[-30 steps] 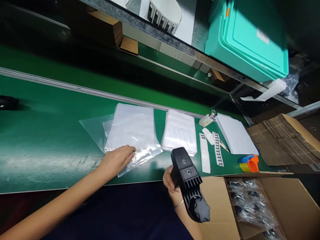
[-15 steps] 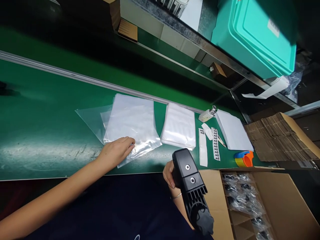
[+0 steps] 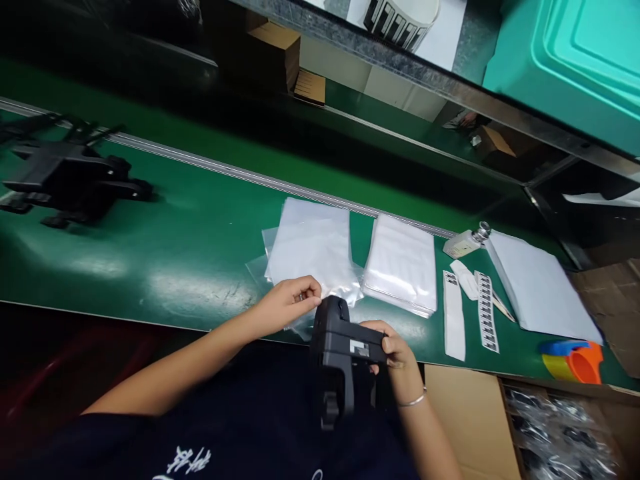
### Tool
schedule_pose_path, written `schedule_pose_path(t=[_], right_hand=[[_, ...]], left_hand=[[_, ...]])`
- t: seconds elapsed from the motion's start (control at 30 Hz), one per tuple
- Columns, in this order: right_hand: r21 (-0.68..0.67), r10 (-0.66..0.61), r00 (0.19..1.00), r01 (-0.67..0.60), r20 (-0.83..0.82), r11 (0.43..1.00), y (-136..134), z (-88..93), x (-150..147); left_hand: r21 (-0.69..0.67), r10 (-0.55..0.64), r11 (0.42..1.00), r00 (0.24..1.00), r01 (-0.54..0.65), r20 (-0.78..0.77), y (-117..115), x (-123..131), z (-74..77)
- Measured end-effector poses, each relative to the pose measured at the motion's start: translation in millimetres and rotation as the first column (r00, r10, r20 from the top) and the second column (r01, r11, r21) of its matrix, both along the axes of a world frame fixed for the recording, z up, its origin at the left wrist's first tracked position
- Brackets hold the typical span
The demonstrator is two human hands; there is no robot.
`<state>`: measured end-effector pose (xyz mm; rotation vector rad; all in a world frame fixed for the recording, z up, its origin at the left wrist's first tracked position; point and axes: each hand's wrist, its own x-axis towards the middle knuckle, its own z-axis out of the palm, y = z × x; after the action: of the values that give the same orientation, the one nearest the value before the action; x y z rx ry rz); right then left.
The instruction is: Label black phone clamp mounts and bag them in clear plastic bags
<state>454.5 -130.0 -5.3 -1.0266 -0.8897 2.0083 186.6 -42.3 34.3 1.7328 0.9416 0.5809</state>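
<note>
My right hand (image 3: 393,343) grips a black clamp mount (image 3: 337,350) by its arm, near the front edge of the green table. The mount has a C-shaped jaw with a screw knob, and a small light label with a black mark is on its side. My left hand (image 3: 287,303) is beside the mount's upper end, thumb and fingers pinched together; what is between them, if anything, I cannot make out. Under and behind that hand lies a stack of clear plastic bags (image 3: 313,240), its loose film spreading towards me. A second, neater bag stack (image 3: 400,260) lies to its right.
At far left stands a black multi-armed device (image 3: 75,177). Right of the bags are a bottle (image 3: 460,245), label strips (image 3: 486,312), a white stack (image 3: 543,287) and a tape dispenser (image 3: 575,360). An open carton (image 3: 465,413) sits below the table edge; a shelf (image 3: 400,77) overhangs.
The clamp mount has turned and moved left towards my left hand, its labelled side now showing. My left fingers have gone from resting on the film to a pinch. The view has shifted left.
</note>
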Motion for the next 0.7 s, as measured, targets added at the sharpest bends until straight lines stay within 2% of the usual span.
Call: schedule_pose_path(t=[0.07, 0.17, 0.27, 0.3, 0.37, 0.47, 0.53, 0.6, 0.7], right_hand=[[0.0, -0.022, 1.0, 0.022, 0.011, 1.0, 5.4, 4.1, 1.8], [0.036, -0.218, 0.968, 0.215, 0.126, 0.976, 6.1, 8.1, -4.1], [0.071, -0.388, 0.893, 0.382, 0.229, 0.921, 6.2, 6.3, -26.4], [0.085, -0.415, 0.878, 0.407, 0.24, 0.91, 7.4, 4.8, -35.1], [0.085, -0.427, 0.875, 0.419, 0.225, 0.904, 11.1, 2.0, -48.1], [-0.006, -0.457, 0.877, 0.462, 0.147, 0.887, 15.1, 0.1, -47.3], [-0.079, -0.515, 0.852, 0.522, 0.096, 0.849, 14.3, -0.9, -37.1], [-0.123, -0.565, 0.824, 0.566, 0.051, 0.815, 11.9, -3.7, -29.0], [-0.123, -0.597, 0.802, 0.594, 0.017, 0.795, 12.8, -12.4, -32.4]], left_hand=[[0.01, -0.065, 0.998, 0.998, 0.066, -0.019, -2.5, -6.3, 7.4], [0.039, -0.166, 0.984, 0.979, 0.172, -0.12, -1.9, -11.7, 12.3], [0.198, -0.166, 0.955, 0.953, 0.219, -0.252, 1.0, 1.6, 10.8], [0.285, -0.145, 0.929, 0.943, 0.234, -0.301, 1.6, 9.9, 9.7], [0.453, -0.13, 0.837, 0.917, 0.306, -0.377, 1.1, 26.3, 7.8], [0.604, -0.131, 0.693, 0.892, 0.394, -0.432, -2.4, 35.0, 5.8], [0.656, -0.06, 0.673, 0.909, 0.342, -0.412, -4.1, 28.3, 4.2], [0.671, -0.007, 0.691, 0.931, 0.269, -0.366, -3.5, 19.2, 2.4], [0.687, -0.01, 0.691, 0.953, 0.225, -0.303, 0.6, 18.6, 1.5]])
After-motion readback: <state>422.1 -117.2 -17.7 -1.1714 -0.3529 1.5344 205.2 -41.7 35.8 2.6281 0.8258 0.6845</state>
